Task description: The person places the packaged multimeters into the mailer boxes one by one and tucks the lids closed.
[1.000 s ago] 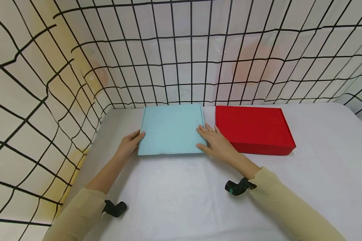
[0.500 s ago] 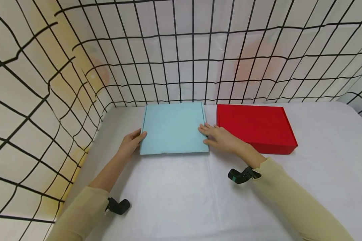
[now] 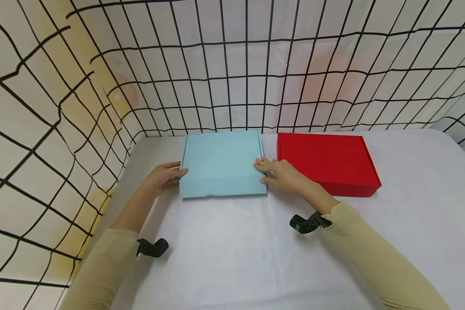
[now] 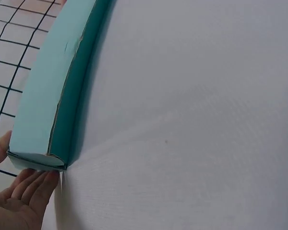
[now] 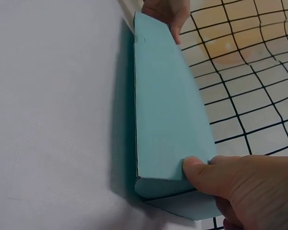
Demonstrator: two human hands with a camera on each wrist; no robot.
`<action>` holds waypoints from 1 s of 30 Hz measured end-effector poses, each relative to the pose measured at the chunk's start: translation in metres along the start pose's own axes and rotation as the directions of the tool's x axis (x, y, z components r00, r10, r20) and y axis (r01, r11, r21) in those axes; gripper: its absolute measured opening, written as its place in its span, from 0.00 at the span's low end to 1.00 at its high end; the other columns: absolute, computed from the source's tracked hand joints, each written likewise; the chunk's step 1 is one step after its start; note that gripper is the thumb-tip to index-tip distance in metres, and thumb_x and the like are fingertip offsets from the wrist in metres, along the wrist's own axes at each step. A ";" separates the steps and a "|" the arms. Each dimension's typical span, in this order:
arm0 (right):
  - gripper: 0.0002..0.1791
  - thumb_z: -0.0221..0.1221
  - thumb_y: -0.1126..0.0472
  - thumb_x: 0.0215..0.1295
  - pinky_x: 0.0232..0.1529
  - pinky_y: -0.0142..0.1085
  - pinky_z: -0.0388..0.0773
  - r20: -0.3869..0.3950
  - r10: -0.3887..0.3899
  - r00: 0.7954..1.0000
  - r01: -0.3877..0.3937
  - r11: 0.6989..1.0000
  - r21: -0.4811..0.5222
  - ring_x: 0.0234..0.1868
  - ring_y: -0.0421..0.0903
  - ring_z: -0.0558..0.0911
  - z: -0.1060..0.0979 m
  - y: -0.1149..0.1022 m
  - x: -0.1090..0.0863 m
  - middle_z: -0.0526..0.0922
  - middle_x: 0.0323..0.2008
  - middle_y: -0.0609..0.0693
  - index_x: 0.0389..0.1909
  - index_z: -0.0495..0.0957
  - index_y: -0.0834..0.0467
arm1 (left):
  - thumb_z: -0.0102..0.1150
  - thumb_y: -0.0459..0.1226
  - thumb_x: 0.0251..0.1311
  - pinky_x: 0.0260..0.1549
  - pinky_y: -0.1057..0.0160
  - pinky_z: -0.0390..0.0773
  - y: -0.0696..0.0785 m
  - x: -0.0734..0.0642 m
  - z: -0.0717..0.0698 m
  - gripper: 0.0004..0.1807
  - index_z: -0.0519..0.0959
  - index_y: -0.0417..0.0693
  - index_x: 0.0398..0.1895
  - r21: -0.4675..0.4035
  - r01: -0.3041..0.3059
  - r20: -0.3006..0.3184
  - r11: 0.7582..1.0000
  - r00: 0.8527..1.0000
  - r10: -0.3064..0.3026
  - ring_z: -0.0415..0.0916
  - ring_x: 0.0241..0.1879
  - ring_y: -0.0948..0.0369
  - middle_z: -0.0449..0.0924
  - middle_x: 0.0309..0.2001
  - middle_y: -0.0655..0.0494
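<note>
A flat light blue cardboard box point(image 3: 221, 157) lies at the back of the white table in the head view. My left hand point(image 3: 163, 175) holds its left end, thumb on top and the other fingers along the side. Opposite, my right hand point(image 3: 283, 175) grips the right edge. In the right wrist view the right thumb point(image 5: 196, 172) presses on the lid near the front corner, and the other fingers go round the end, partly hidden. A crease runs across the lid near the front. In the left wrist view, the box front point(image 4: 62, 124) is in shadow under the lid's edge.
A red box point(image 3: 325, 157) stands just right of the light blue one, close to my right hand. Black wire grid panels point(image 3: 236, 79) rise behind and to the left of the table. White cloth point(image 3: 224, 254) covers the tabletop.
My right hand has slid from the lid's top out to its right edge. My left wrist has turned and moved slightly away from me. A crease now shows near the lid's front.
</note>
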State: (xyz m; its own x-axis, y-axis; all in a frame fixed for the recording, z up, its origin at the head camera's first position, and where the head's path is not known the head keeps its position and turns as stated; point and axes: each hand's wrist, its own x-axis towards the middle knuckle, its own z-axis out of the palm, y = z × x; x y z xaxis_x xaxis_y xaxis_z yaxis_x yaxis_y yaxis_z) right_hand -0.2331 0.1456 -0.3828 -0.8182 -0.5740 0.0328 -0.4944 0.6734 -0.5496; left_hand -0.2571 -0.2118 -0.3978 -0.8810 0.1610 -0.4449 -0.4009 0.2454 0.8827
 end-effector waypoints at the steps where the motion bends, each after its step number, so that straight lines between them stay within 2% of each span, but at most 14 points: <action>1: 0.30 0.59 0.62 0.59 0.58 0.48 0.67 0.002 0.004 1.000 -0.004 1.000 0.002 0.67 0.54 0.58 0.000 0.000 0.000 0.63 0.64 0.55 0.63 0.62 0.61 | 0.60 0.44 0.56 0.57 0.60 0.65 0.000 0.001 0.000 0.40 0.54 0.44 0.68 0.000 0.004 -0.003 1.000 1.000 -0.004 0.71 0.40 0.66 0.74 0.42 0.61; 4: 0.30 0.59 0.62 0.59 0.52 0.45 0.71 -0.006 0.009 1.000 -0.009 1.000 -0.016 0.67 0.53 0.58 0.001 0.000 0.000 0.63 0.64 0.54 0.63 0.63 0.60 | 0.60 0.43 0.56 0.57 0.60 0.65 0.001 0.002 0.000 0.39 0.54 0.43 0.68 -0.009 0.014 -0.006 1.000 1.000 -0.014 0.72 0.40 0.66 0.74 0.40 0.62; 6: 0.29 0.58 0.63 0.59 0.54 0.45 0.71 -0.021 -0.003 1.000 0.002 0.999 -0.052 0.66 0.53 0.60 0.003 0.001 0.000 0.64 0.64 0.55 0.62 0.63 0.61 | 0.60 0.42 0.56 0.58 0.59 0.65 0.002 0.003 0.000 0.40 0.54 0.43 0.68 -0.010 0.021 -0.007 1.000 1.000 -0.021 0.72 0.42 0.65 0.73 0.45 0.58; 8: 0.29 0.58 0.62 0.60 0.59 0.47 0.66 -0.039 -0.020 0.999 0.016 0.995 -0.100 0.65 0.54 0.61 0.006 0.002 0.001 0.65 0.63 0.56 0.62 0.64 0.61 | 0.60 0.42 0.55 0.60 0.58 0.64 0.003 0.003 -0.001 0.40 0.53 0.43 0.69 -0.007 0.027 -0.004 1.000 1.000 -0.027 0.71 0.45 0.63 0.70 0.51 0.53; 11: 0.28 0.57 0.62 0.60 0.61 0.49 0.62 -0.043 -0.035 0.998 0.028 0.988 -0.153 0.65 0.54 0.62 0.008 0.003 0.002 0.65 0.63 0.56 0.62 0.64 0.62 | 0.61 0.43 0.55 0.61 0.57 0.62 0.003 0.003 -0.001 0.41 0.52 0.43 0.69 0.002 0.033 0.001 0.999 0.999 -0.033 0.69 0.50 0.59 0.64 0.59 0.47; 15: 0.28 0.56 0.63 0.61 0.61 0.50 0.62 -0.014 -0.034 0.999 0.031 0.987 -0.157 0.66 0.54 0.61 0.005 0.002 0.001 0.64 0.64 0.56 0.63 0.63 0.61 | 0.60 0.42 0.56 0.63 0.57 0.60 0.004 0.002 -0.001 0.41 0.51 0.43 0.69 0.009 0.033 0.015 0.999 0.999 -0.033 0.66 0.54 0.56 0.61 0.62 0.44; 19: 0.27 0.55 0.64 0.61 0.59 0.50 0.65 -0.025 -0.074 0.997 0.067 0.975 -0.210 0.64 0.55 0.63 0.006 0.003 0.001 0.66 0.63 0.57 0.62 0.64 0.62 | 0.59 0.42 0.57 0.63 0.57 0.60 0.004 0.002 -0.001 0.41 0.50 0.43 0.69 0.003 0.028 0.020 1.000 0.999 -0.028 0.66 0.56 0.56 0.60 0.63 0.44; 24: 0.25 0.56 0.65 0.60 0.55 0.47 0.69 -0.102 -0.149 0.984 0.110 0.942 -0.317 0.61 0.55 0.69 0.012 0.007 0.000 0.70 0.59 0.58 0.59 0.68 0.63 | 0.59 0.41 0.57 0.63 0.57 0.59 0.004 0.004 -0.001 0.41 0.49 0.42 0.70 -0.008 0.025 0.020 1.000 0.999 -0.025 0.62 0.61 0.53 0.57 0.66 0.44; 30: 0.25 0.57 0.64 0.60 0.47 0.43 0.77 -0.101 -0.154 0.983 0.121 0.952 -0.280 0.61 0.56 0.68 0.010 0.007 -0.002 0.70 0.59 0.58 0.59 0.67 0.63 | 0.58 0.41 0.57 0.64 0.57 0.58 0.003 0.005 -0.001 0.41 0.48 0.42 0.70 -0.009 0.025 0.021 1.000 0.999 -0.025 0.58 0.63 0.51 0.54 0.68 0.45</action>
State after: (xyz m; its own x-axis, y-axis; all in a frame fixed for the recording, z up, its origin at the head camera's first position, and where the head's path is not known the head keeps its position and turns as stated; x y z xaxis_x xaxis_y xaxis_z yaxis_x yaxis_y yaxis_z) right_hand -0.2322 0.1463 -0.3952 -0.7574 -0.6211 0.2013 -0.6519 0.7024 -0.2856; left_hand -0.2629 -0.2108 -0.3972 -0.8652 0.1748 -0.4699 -0.4251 0.2413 0.8724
